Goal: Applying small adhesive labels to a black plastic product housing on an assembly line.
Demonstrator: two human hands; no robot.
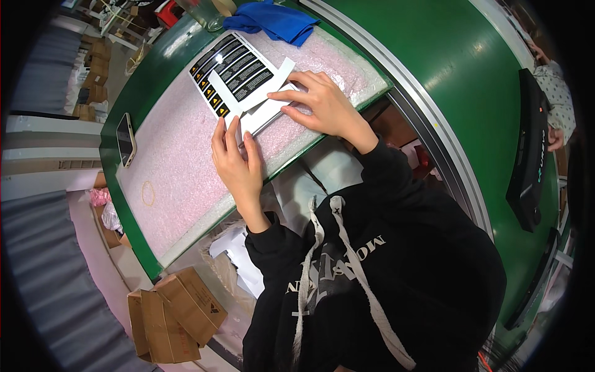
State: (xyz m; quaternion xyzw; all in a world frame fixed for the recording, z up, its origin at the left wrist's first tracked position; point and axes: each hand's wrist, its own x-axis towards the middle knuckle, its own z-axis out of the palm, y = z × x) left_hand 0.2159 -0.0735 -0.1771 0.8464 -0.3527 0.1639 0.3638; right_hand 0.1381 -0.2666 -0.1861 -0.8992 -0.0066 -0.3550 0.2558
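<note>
A white folded card with raised flaps (263,115) lies on the near end of a sheet of black labels with yellow warning signs (246,69). My right hand (325,105) is over the card's right side, its fingers stretched and apart, the tips touching the white surface and a flap. At the card's lower left end is my left hand (238,166), with spread fingers and thumb touching its edge. Beneath the card, a thin dark edge shows along the near side; what it belongs to is mostly hidden.
Pinkish bubble wrap (170,149) covers the green-edged table. A phone (126,140) lies at the left, a rubber band (148,193) nearer, and a blue cloth (273,22) at the back. Cardboard boxes (176,316) stand below left. Beyond a metal rail (427,118), another person's hand (555,139) shows.
</note>
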